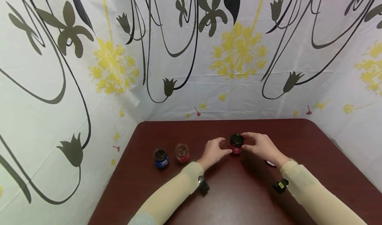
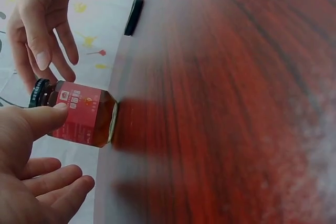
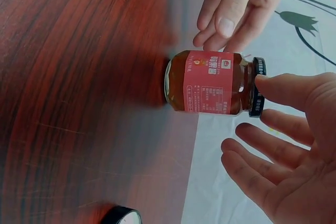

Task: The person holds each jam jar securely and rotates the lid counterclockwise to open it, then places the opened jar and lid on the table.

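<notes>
Left of capped jar [image 1: 236, 145]: blue-labelled jar [image 1: 161, 160], head view only.

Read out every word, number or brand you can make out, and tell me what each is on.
No text can be quoted with certainty.
Lidded jar, front label: pale characters on red, too blurred to quote.
Its black lid: print round the edge, too small to read.
Left jar, blue label: too small to read.
Middle jar, red label: too small to read.

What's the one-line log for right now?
left hand: beside red-labelled jar; right hand: by its black lid; jar: upright, lid on; blue-labelled jar: farther left
</notes>
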Demonstrator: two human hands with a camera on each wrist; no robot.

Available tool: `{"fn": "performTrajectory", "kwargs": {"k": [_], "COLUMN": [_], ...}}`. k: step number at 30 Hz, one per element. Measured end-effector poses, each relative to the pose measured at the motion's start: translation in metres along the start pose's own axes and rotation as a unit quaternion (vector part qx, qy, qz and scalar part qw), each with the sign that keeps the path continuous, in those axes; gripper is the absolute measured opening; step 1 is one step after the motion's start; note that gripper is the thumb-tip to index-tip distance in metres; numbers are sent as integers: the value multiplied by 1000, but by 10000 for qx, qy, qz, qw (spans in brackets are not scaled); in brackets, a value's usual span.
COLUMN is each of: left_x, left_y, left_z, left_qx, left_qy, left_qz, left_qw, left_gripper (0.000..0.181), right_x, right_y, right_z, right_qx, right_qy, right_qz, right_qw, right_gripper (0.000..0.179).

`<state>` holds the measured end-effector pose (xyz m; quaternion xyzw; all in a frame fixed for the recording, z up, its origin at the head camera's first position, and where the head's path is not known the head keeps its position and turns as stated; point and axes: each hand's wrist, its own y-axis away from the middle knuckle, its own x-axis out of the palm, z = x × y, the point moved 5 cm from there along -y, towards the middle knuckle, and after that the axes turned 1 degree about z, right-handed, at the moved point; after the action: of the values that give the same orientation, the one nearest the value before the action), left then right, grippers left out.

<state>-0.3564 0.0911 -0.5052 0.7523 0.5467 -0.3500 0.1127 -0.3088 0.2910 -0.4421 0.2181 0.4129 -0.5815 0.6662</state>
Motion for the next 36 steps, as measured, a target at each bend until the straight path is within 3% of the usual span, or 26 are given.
{"fn": "performTrajectory", "kwargs": {"k": [9, 20, 27, 36], "left_x": [9, 16, 18, 20], "left_y": [-6, -11, -13, -15], "left_z": [1, 0, -3, -3], "left_qx": [132, 420, 583, 535], "left_qy": [-13, 123, 152, 109], "left_qz": [34, 115, 131, 238], "left_qw": [9999, 9990, 9981, 9982], "left_gripper": [59, 48, 49, 52], "right_x": [-1, 1, 1, 3], "right_y": [-3, -4, -6, -7], "right_z": [-6, -13, -15, -15], "right_qx": [53, 179, 77, 101], "right_qy": [138, 28, -10, 43], "right_qz": [-62, -23, -29, -55], "right_qw": [9999, 9998, 10000, 9999], "right_gripper": [50, 47, 46, 43]}}
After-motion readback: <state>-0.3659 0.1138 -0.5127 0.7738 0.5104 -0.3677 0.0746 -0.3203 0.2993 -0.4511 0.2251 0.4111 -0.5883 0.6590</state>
